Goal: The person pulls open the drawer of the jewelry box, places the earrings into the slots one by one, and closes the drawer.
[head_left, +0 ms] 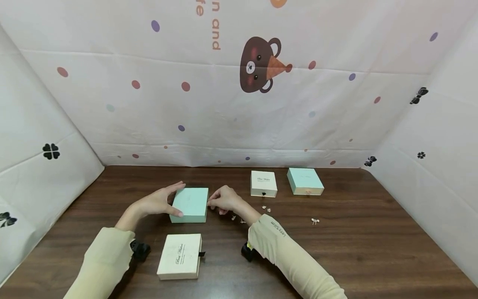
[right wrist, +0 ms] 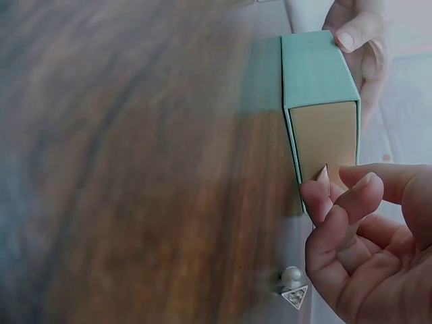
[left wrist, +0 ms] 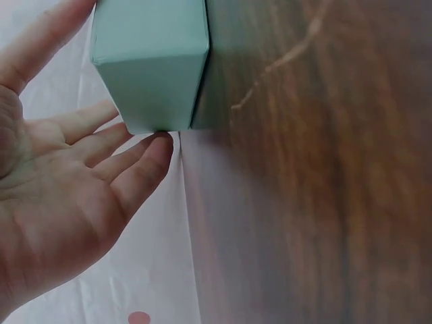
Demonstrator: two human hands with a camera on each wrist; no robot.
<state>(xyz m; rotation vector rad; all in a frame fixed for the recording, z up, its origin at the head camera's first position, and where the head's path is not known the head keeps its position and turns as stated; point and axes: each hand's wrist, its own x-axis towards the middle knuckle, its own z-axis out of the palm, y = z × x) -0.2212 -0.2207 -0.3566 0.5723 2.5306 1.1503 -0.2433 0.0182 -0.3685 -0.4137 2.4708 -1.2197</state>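
A mint-green drawer box lies on the table between my two hands. My left hand holds it from the left, thumb over the near corner and fingers round the far side. In the left wrist view, the fingertips touch the lower edge of the box's end. My right hand is at the box's right end. Its fingers pinch a small ribbon tab on the tan drawer front, which sits inside the green sleeve. Beside that hand lies a pearl-and-triangle earring.
A white box with a black tab lies nearer me. Farther back stand a smaller white box and another mint box. Small earrings lie near the right forearm, with a bow-like one farther right. A printed cloth rises behind the table.
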